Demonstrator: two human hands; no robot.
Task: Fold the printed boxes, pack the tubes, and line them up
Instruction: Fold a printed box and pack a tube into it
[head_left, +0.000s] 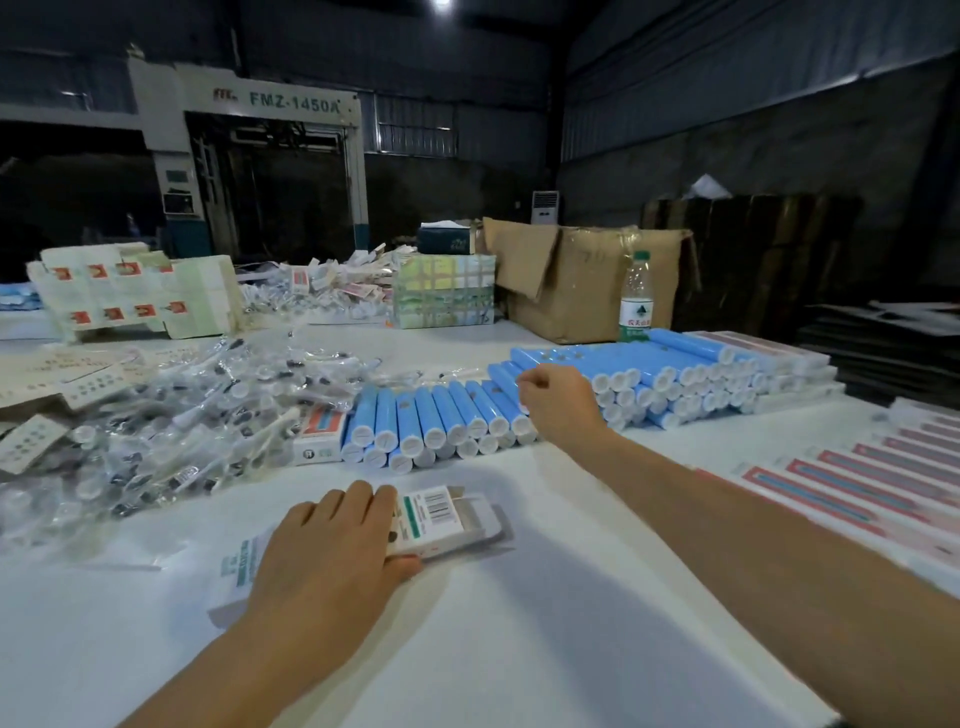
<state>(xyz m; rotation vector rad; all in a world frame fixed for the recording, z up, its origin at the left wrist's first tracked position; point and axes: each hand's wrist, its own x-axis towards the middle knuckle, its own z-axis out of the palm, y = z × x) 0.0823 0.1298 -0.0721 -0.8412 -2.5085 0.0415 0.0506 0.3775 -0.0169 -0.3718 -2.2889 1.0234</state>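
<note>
Two bare hands are at work over the white table (519, 623). The left hand (332, 551) lies at about 6 o'clock, fingers and thumb curled round a printed box (441, 519) that rests flat on the tabletop, its barcoded end poking out toward 3 o'clock. The right hand (558, 402) reaches out toward 12 o'clock, fingers curled in at the blue tubes (436, 421); whether it pinches one I cannot tell. Those tubes lie in a stacked row, white caps facing us, running up toward 2 o'clock into a taller pile. At 9 o'clock a loose heap of plastic-wrapped pieces (171, 415) spreads nearly to the box. At 3 o'clock flat red-striped cartons (857, 478) fan along the table's right edge. Bare tabletop shows between the forearms and toward 5 o'clock. A water bottle (636, 296) stands beside a cardboard carton (576, 280) at 1 o'clock.
</note>
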